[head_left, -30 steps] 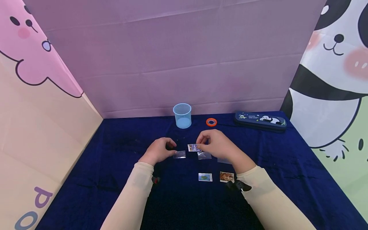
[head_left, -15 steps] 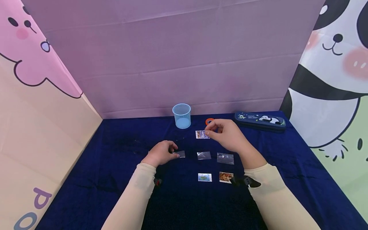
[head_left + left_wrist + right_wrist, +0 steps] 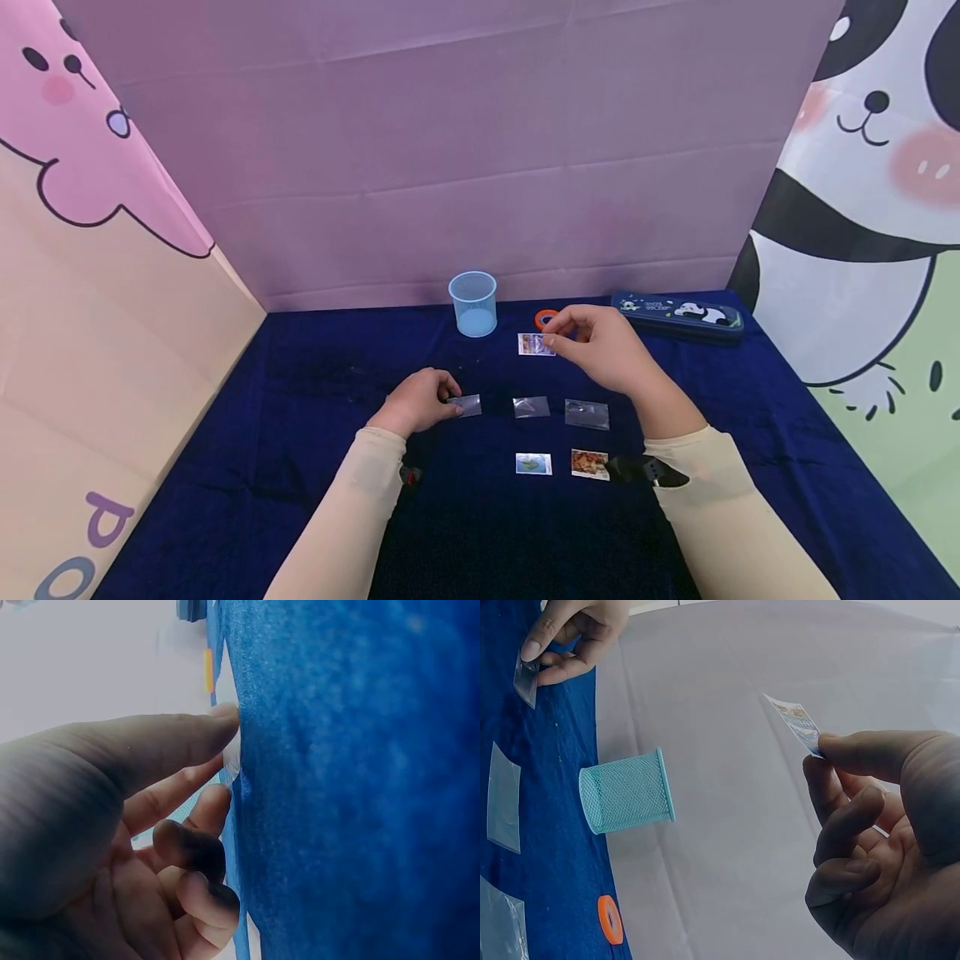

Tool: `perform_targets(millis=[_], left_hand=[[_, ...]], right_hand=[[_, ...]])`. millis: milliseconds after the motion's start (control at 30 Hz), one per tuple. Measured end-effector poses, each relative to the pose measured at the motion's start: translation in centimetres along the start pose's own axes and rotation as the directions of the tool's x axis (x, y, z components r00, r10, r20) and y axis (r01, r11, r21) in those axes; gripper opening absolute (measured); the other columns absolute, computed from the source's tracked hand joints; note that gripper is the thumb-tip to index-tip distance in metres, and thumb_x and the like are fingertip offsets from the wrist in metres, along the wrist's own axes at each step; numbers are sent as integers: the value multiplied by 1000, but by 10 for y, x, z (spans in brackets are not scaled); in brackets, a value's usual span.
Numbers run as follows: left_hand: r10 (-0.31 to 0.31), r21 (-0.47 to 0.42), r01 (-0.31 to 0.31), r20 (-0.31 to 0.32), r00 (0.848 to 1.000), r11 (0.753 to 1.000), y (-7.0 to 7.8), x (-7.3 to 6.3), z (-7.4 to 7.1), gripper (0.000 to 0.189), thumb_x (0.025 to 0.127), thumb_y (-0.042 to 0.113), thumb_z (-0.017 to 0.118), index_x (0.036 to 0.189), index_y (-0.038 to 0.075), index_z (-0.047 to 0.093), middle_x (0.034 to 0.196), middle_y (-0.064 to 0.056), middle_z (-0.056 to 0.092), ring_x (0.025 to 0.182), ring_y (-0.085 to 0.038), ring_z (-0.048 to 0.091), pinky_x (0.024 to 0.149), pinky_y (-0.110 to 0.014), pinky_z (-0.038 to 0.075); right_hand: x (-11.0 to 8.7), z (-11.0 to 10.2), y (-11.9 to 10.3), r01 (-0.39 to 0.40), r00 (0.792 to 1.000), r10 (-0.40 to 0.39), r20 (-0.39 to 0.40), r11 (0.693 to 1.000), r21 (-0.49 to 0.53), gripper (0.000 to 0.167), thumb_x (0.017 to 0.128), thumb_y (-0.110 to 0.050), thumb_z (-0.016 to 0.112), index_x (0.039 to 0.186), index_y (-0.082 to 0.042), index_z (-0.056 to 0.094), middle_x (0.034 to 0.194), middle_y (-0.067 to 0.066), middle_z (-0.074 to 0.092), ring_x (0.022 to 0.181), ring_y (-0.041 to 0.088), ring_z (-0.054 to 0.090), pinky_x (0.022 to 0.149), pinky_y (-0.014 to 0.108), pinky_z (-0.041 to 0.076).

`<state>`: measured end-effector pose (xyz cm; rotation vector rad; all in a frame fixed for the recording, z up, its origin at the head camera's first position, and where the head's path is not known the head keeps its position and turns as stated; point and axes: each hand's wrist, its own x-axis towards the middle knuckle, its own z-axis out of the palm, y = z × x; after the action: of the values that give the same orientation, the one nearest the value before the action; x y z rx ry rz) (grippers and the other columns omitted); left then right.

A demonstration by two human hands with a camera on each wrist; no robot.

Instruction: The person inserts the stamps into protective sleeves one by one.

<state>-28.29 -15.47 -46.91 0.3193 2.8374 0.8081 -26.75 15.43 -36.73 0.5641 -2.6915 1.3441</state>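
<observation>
My right hand (image 3: 603, 348) pinches a small printed picture card (image 3: 536, 344) by its edge, thumb against fingers. In the right wrist view, the card (image 3: 796, 724) is raised above the cloth, thin and slightly bent. To the left, my left hand (image 3: 420, 402) holds a small clear plastic sleeve (image 3: 469, 406) by its edge between thumb and finger, low over the cloth. Two more clear sleeves, a middle sleeve (image 3: 531, 407) and a right sleeve (image 3: 587, 414), lie in the same row. Nearer me lie a blue-green picture card (image 3: 533, 464) and a brown picture card (image 3: 590, 464).
A light-blue mesh cup (image 3: 474, 305) stands at the back of the dark blue cloth (image 3: 330, 500). Beside it lies an orange tape roll (image 3: 545, 318), partly behind my right hand. A panda pencil case (image 3: 678, 317) is at the back right. Fabric walls (image 3: 480, 150) enclose the table.
My right hand has lifted the card away from the left hand, back and to the right, uncovering the right sleeve. My left hand stays nearly in place; its sleeve has turned slightly.
</observation>
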Motion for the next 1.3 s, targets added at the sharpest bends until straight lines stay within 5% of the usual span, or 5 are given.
perform_targets(millis=[433, 733, 1067, 1300], left_hand=[[62, -70, -61, 19, 998, 996, 2, -1, -3, 15, 95, 13, 79, 98, 17, 65, 89, 2, 65, 78, -18, 60, 75, -37, 52], [56, -112, -53, 29, 998, 992, -3, 0, -6, 6, 100, 18, 74, 100, 20, 68, 92, 3, 65, 79, -18, 61, 75, -36, 52], [82, -161, -95, -88, 993, 982, 2, -9, -29, 7, 102, 25, 73, 103, 18, 73, 92, 3, 66, 81, -19, 61, 75, -36, 53], [78, -198, -114, -181, 980, 974, 4, -18, -47, 7, 102, 29, 72, 105, 24, 74, 96, 2, 66, 65, -22, 56, 61, -38, 51]], right_hand=[[0, -7, 1, -3, 1000, 3, -21, 1000, 1, 15, 100, -24, 75, 110, -13, 77, 97, 7, 67, 69, 27, 52, 57, 35, 43], [0, -9, 1, -1, 1000, 1, -23, 1000, 1, 15, 99, -24, 75, 110, -13, 76, 96, 7, 68, 66, 26, 51, 54, 34, 41], [-1, -12, 1, 22, 999, -22, -38, 1000, -2, 13, 99, -25, 76, 106, -14, 76, 94, 7, 67, 64, 25, 51, 51, 33, 40], [-2, -14, 0, 3, 999, -3, -40, 1000, -6, 12, 99, -24, 75, 107, -14, 75, 96, 8, 65, 67, 27, 51, 53, 34, 41]])
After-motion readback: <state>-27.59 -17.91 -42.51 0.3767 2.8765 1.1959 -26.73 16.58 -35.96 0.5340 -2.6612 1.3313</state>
